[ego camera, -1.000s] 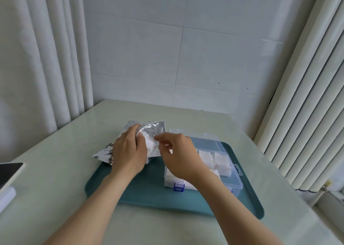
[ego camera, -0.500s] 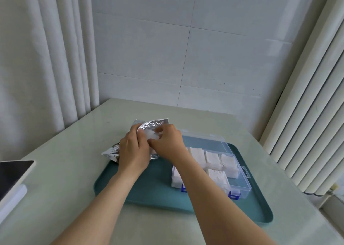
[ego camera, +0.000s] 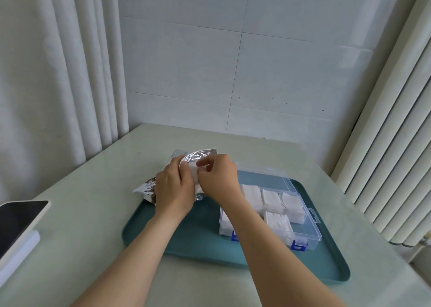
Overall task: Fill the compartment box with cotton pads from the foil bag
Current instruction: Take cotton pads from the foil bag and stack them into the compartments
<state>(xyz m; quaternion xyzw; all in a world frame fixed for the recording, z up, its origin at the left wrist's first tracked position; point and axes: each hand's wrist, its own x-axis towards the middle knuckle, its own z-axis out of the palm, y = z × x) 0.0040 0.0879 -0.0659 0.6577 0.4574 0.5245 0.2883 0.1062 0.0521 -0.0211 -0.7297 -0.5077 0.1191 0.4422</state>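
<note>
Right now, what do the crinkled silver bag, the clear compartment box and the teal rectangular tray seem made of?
Crinkled silver bag: likely metallised foil film, shiny; sharp creases glint.
Clear compartment box: hard transparent plastic, glossy; pads show through its walls.
Teal tray: probably plastic, smooth satin; soft highlights, rounded rim.

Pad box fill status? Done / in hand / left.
Done: several compartments of the compartment box on the tray hold cotton pads. In hand: left hand grips the foil bag; right hand pinches a white pad at its mouth. Left: move it to the box; the right arm hides the near-left compartments, so how many are empty is unclear.
</note>
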